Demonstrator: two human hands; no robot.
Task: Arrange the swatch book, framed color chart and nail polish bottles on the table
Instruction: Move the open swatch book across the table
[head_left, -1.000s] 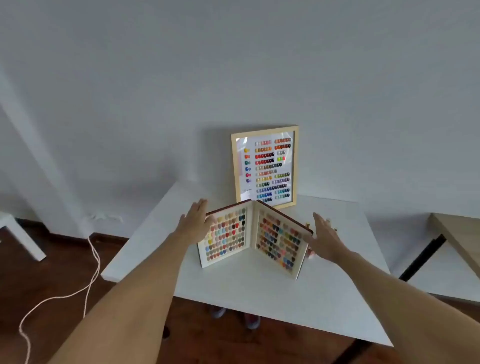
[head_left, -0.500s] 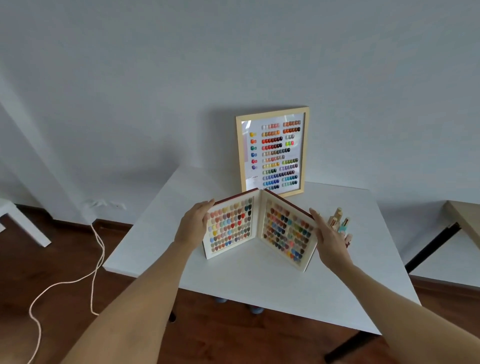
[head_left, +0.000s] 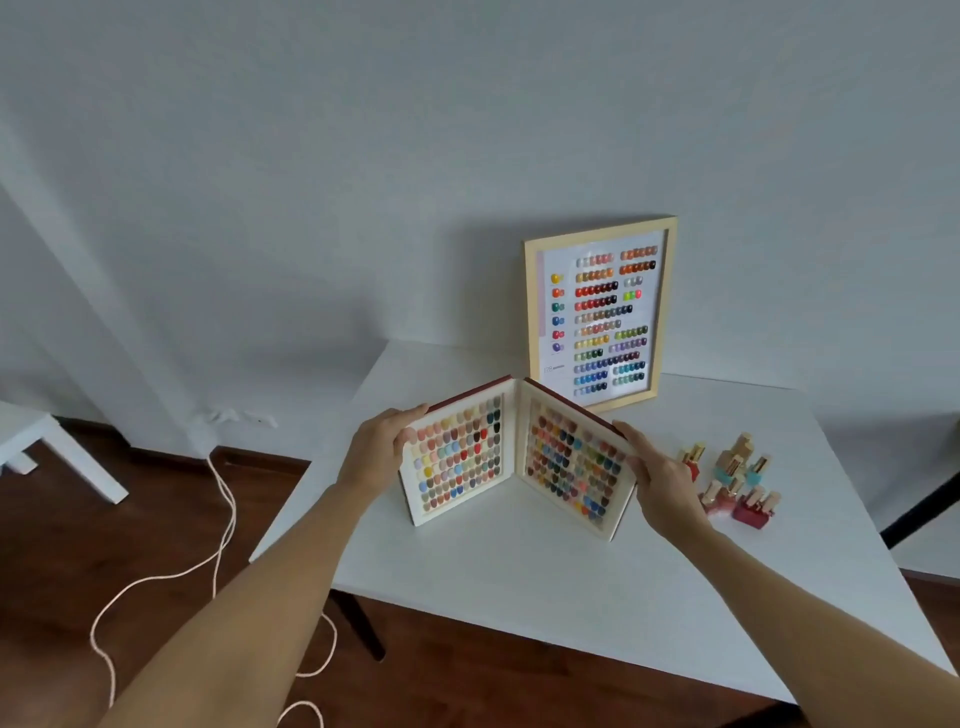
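Observation:
An open swatch book (head_left: 511, 457) with rows of coloured nail tips stands upright in a V on the white table (head_left: 545, 582). My left hand (head_left: 376, 449) grips its left cover edge and my right hand (head_left: 657, 480) grips its right cover edge. Behind it a wood-framed color chart (head_left: 600, 312) leans against the wall. Several nail polish bottles (head_left: 732, 480) with gold caps, pink, red and teal, stand in a cluster on the table just right of my right hand.
A pale cord (head_left: 208, 561) trails over the dark wood floor at left. A white furniture leg (head_left: 62, 452) stands at far left. Another table's edge with a black leg (head_left: 924, 506) shows at right. The wall is directly behind the table.
Both hands went from hovering open beside the swatch book to closing on its two cover edges. The view dropped and shifted, bringing the bottles into sight.

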